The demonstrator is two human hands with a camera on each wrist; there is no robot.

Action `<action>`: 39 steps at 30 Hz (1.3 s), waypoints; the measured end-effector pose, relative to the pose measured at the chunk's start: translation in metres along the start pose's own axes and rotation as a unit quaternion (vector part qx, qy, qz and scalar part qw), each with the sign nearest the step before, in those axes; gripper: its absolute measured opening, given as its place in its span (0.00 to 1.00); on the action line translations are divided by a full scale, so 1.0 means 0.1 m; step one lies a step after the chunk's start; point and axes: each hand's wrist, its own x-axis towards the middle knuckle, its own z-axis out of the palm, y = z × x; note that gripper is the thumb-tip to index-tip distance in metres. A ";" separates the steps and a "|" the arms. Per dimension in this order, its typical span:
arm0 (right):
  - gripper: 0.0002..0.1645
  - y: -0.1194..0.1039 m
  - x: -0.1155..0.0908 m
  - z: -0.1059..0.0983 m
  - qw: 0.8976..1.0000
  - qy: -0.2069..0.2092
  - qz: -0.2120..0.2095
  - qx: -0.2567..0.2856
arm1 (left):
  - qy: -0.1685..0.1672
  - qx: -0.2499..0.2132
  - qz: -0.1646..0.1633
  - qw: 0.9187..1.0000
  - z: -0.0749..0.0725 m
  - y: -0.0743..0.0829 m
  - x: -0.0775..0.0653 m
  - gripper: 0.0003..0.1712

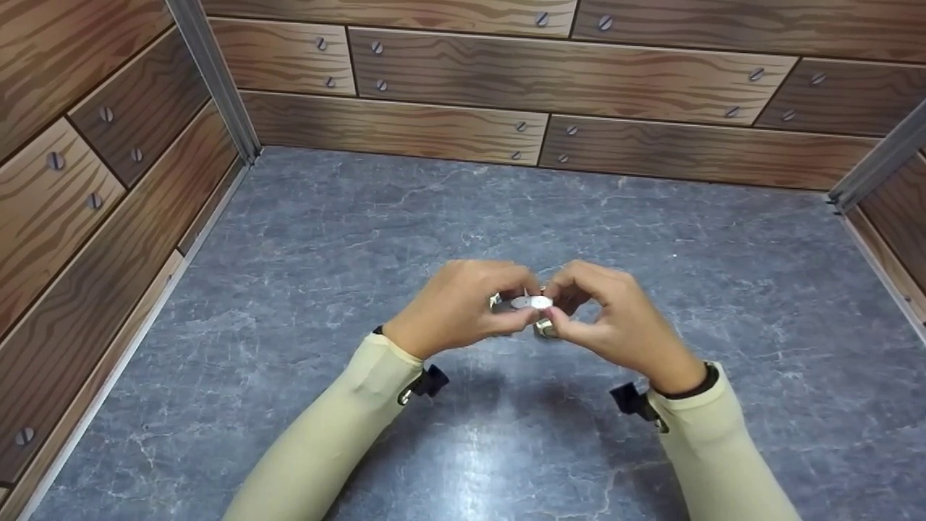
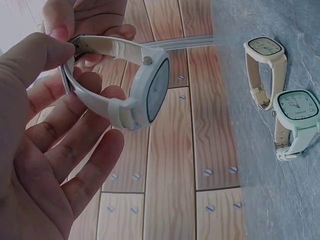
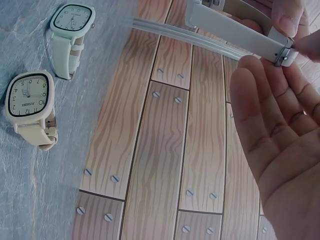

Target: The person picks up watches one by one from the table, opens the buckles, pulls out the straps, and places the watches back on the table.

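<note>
A white wristwatch [image 2: 134,102] with a square-cornered case is held up between both hands, its strap looped round. In the left wrist view, my left hand [image 1: 470,298] pinches the strap by the buckle between thumb and fingers, the other fingers spread below the strap. My right hand [image 1: 611,312] holds the same strap end from the other side; in the right wrist view its thumb and fingertips are at the metal buckle [image 3: 283,54]. The watch face points away from the buckle. From the head view, fingers hide most of the watch.
A cream wristwatch [image 3: 30,97] and a mint green wristwatch [image 3: 72,22] stand on their straps on the grey marbled table [image 1: 347,239], beyond the hands. Wood-patterned walls [image 1: 448,72] with metal corner posts [image 1: 217,72] enclose the table at the back and sides.
</note>
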 end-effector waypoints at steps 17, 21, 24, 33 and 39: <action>0.06 -0.01 0.00 -0.04 0.999 -0.023 0.032 -0.034 | -0.027 0.021 -0.031 0.999 0.02 0.01 0.03 0.13; 0.09 -0.03 0.00 -0.05 0.999 -0.017 0.033 -0.026 | -0.021 0.013 -0.035 0.999 0.01 0.01 0.02 0.11; 0.09 -0.03 0.00 -0.06 0.999 -0.013 0.039 -0.024 | -0.020 0.005 -0.036 0.999 0.00 0.01 0.02 0.10; 0.08 -0.04 0.00 -0.05 0.997 0.001 0.073 0.004 | -0.032 -0.066 -0.067 0.995 0.00 -0.01 0.01 0.10; 0.08 -0.05 0.00 -0.03 0.995 0.023 0.083 0.044 | -0.048 -0.156 -0.106 0.981 -0.01 -0.02 0.00 0.11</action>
